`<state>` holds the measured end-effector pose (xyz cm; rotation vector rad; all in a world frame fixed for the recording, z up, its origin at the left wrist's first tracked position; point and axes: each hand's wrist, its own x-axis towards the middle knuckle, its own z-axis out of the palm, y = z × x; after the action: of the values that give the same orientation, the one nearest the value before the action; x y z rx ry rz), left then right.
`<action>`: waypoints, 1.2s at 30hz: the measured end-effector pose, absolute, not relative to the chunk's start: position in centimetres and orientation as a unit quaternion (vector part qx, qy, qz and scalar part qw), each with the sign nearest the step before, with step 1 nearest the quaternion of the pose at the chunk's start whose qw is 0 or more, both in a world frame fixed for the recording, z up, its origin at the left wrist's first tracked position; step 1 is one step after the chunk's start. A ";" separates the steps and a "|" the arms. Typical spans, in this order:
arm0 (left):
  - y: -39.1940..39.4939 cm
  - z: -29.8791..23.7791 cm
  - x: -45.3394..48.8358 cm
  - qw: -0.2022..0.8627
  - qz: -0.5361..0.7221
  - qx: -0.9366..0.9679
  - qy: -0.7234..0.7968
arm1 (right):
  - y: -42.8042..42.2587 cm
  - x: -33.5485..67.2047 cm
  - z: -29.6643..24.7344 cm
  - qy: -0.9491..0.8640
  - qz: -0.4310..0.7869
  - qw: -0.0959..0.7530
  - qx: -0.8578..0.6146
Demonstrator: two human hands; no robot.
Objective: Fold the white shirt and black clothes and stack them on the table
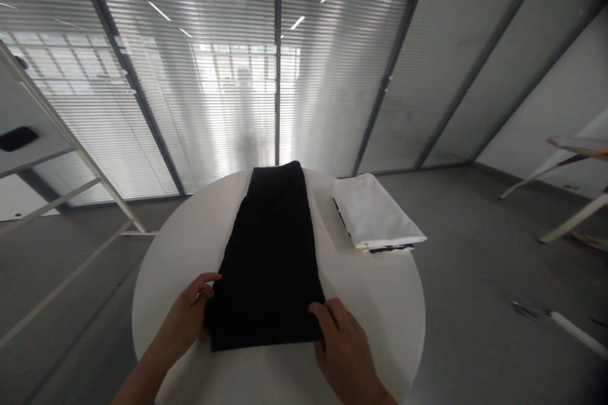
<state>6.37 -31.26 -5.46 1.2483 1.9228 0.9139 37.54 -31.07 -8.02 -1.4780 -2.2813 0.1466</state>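
A black garment (273, 253), folded into a long strip, lies lengthwise on a round white table (180, 247). My left hand (190, 313) pinches its near left corner, fingers curled on the cloth edge. My right hand (339, 342) grips the near right corner, thumb on top of the fabric. Both hands sit at the near end of the strip.
A folded white garment stack (375, 215) with dark and yellow layers beneath lies on the table's right side. White slanted frame legs (71, 158) stand at left, another table's legs (565, 196) at right. Glass walls with blinds rise behind. Grey floor surrounds the table.
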 end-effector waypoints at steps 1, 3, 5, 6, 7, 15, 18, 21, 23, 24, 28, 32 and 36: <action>-31.4 -4.9 6.8 0.333 0.337 0.479 0.739 | -30.8 37.9 -7.8 -0.803 0.054 0.223 -0.549; -32.0 -4.2 7.9 0.314 0.301 0.514 0.739 | -30.4 38.5 -7.1 -0.782 0.068 0.231 -0.575; -32.8 -4.1 9.2 0.283 0.249 0.572 0.728 | -30.3 38.7 -6.4 -0.781 0.090 0.221 -0.577; -33.2 -4.3 9.8 0.271 0.218 0.602 0.719 | -30.4 38.7 -6.1 -0.787 0.101 0.215 -0.570; -33.7 -4.5 10.4 0.257 0.187 0.629 0.709 | -30.5 38.6 -5.8 -0.792 0.110 0.213 -0.561; -34.7 -6.3 10.5 0.255 0.178 0.682 0.662 | -31.1 38.0 -6.5 -0.807 0.165 0.211 -0.527; -34.7 -5.3 9.5 0.284 0.251 0.662 0.647 | -31.1 38.1 -6.7 -0.817 0.181 0.201 -0.510; -34.8 -4.0 8.9 0.292 0.346 0.633 0.628 | -31.3 38.0 -6.6 -0.809 0.177 0.215 -0.517; -34.8 -3.5 8.6 0.286 0.410 0.609 0.615 | -31.5 37.9 -6.4 -0.793 0.175 0.240 -0.533; -34.8 -3.5 8.4 0.280 0.437 0.596 0.612 | -31.6 37.9 -6.3 -0.786 0.178 0.250 -0.537; -35.2 -4.9 6.9 0.253 0.474 0.579 0.613 | -31.9 37.7 -6.5 -0.797 0.204 0.217 -0.525; -36.3 -6.8 5.2 0.274 0.431 0.612 0.604 | -32.0 37.7 -7.2 -0.845 0.214 0.134 -0.471; -37.0 -6.9 5.0 0.328 0.366 0.650 0.580 | -31.9 37.7 -6.5 -0.846 0.231 0.111 -0.467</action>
<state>4.95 -36.95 -6.89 1.7014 1.5193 0.9581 37.68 -31.86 -6.54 -1.3715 -2.4851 0.6783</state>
